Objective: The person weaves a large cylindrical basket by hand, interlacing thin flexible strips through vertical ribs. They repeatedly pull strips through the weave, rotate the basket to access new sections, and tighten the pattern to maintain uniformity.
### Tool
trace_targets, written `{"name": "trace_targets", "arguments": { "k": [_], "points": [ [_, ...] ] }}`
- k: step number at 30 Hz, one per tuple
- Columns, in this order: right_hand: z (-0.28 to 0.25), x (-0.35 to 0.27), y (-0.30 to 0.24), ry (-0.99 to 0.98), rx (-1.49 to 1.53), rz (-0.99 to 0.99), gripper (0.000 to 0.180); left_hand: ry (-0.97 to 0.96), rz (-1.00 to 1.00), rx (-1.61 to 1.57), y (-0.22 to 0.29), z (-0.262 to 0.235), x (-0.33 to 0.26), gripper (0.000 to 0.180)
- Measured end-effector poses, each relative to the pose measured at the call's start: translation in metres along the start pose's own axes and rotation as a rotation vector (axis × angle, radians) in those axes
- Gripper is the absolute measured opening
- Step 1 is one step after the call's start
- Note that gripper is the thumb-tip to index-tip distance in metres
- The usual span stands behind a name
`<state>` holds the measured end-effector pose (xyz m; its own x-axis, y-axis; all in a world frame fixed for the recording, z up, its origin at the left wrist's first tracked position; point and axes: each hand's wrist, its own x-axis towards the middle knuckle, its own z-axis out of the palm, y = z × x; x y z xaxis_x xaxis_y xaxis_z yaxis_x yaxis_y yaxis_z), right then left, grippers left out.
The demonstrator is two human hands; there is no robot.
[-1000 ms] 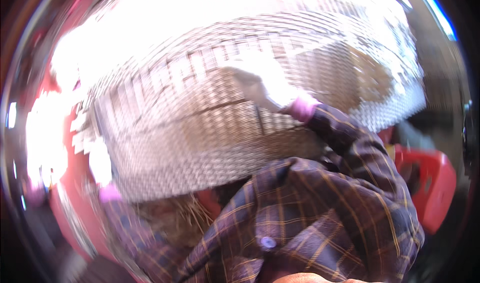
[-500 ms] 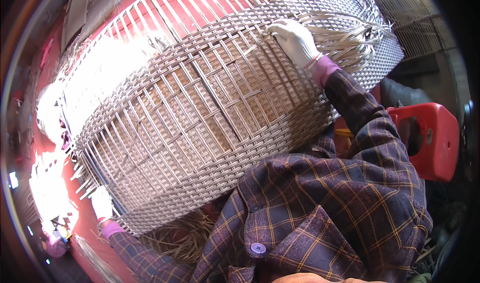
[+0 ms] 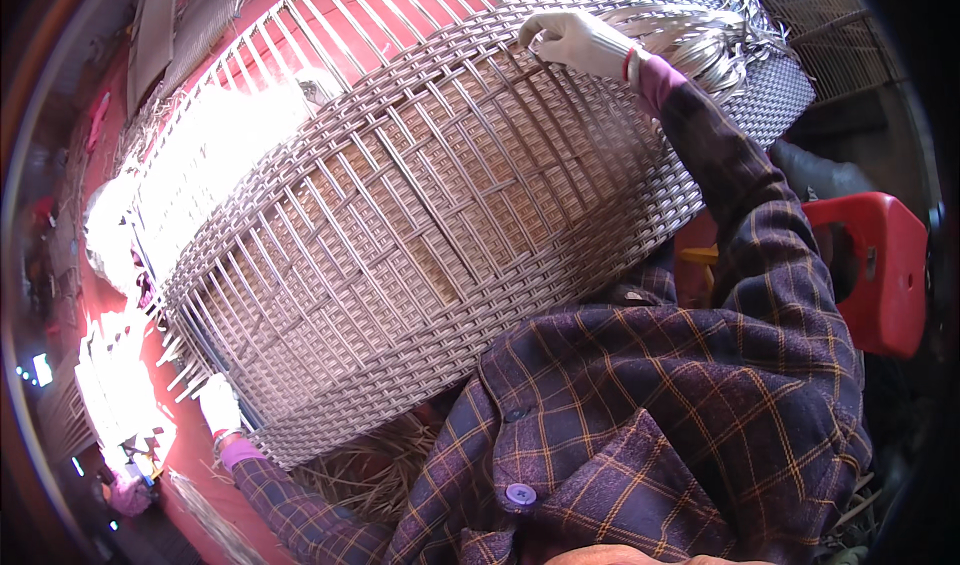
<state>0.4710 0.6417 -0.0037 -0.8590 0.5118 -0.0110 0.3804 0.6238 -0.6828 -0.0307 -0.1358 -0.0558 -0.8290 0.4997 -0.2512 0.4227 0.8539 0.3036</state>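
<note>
A large grey-brown woven wicker panel (image 3: 400,225), part of a curved frame, lies tilted in front of me. Dense weave borders its open middle, where bare ribs and short crosspieces show. My right hand (image 3: 580,43), in a white glove, is at the upper woven band with thumb and fingers pinched, apparently on a thin weaving strand that barely shows. A bundle of loose strands (image 3: 715,40) gathers just right of it. My left hand (image 3: 220,403), also gloved, is closed at the panel's lower left corner; glare blurs its fingers.
A red plastic stool (image 3: 885,275) stands at the right. Loose straw-like offcuts (image 3: 365,480) lie beneath the panel's near edge. Red surface (image 3: 270,40) shows beyond the ribs. Strong sunlight washes out the left side.
My right hand has lifted slightly up and left along the upper band, its fingers turned more sideways. The view has shifted a little; my left hand stays at the corner.
</note>
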Motion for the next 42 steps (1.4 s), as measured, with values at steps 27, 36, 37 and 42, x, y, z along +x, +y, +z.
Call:
{"name": "trace_targets", "arguments": {
  "k": [27,36,37,42],
  "points": [
    [-0.011,-0.021,0.026,0.355,-0.803,-0.350,0.017,-0.049,0.062,0.312,0.007,-0.007,0.002,0.019],
    [-0.032,-0.006,0.114,0.010,-0.086,0.221,0.033,0.182,0.460,0.617,0.030,-0.006,-0.001,0.022],
    [-0.032,0.009,0.121,-0.072,-0.212,0.013,0.029,0.213,0.453,0.629,0.035,-0.006,-0.005,0.022],
    [-0.031,0.026,0.155,-0.045,-0.271,-0.053,0.020,0.310,0.198,0.531,0.074,-0.008,-0.012,0.023]
  ]
}}
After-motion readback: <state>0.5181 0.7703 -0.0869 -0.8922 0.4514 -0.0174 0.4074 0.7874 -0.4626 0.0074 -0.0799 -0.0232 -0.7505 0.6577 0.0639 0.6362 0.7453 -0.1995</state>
